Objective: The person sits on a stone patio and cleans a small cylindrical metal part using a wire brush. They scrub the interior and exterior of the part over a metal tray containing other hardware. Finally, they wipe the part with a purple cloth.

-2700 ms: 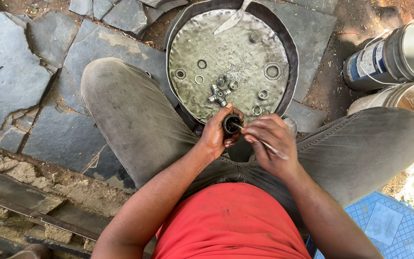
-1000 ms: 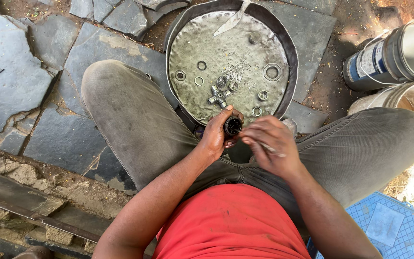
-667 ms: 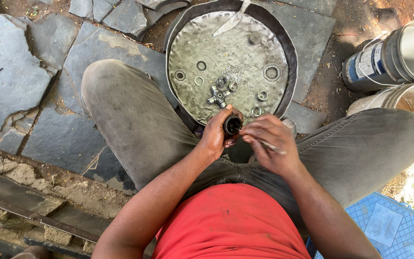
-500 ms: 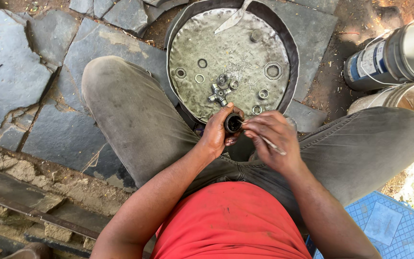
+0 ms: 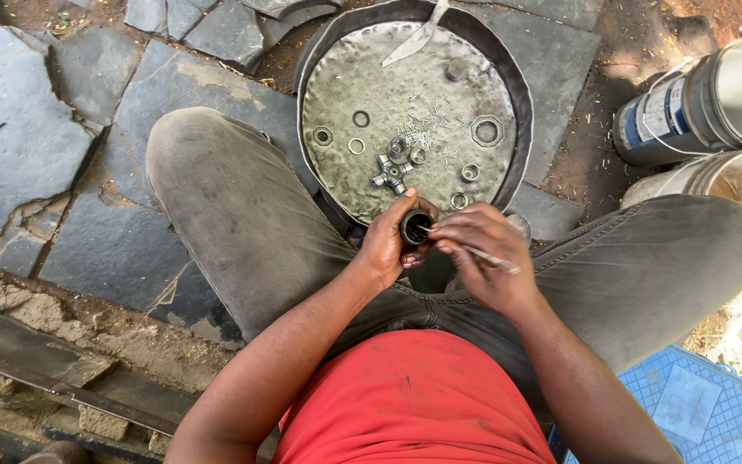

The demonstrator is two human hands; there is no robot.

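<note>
Fingers of the left hand clamp a small dark cup-shaped bearing open-side up above the lap, steadying it so the right hand, pinched shut on a thin metal rod, can probe inside, with the parts-strewn round metal pan at twelve o'clock.

One view only, worn on the head, and it looks almost straight down the person's own chest and over bent knees to the stone paving. It sits close: forearms rise from the bottom edge, the left hand and right hand meet mid-frame, and the round metal pan fills the upper middle.
</note>
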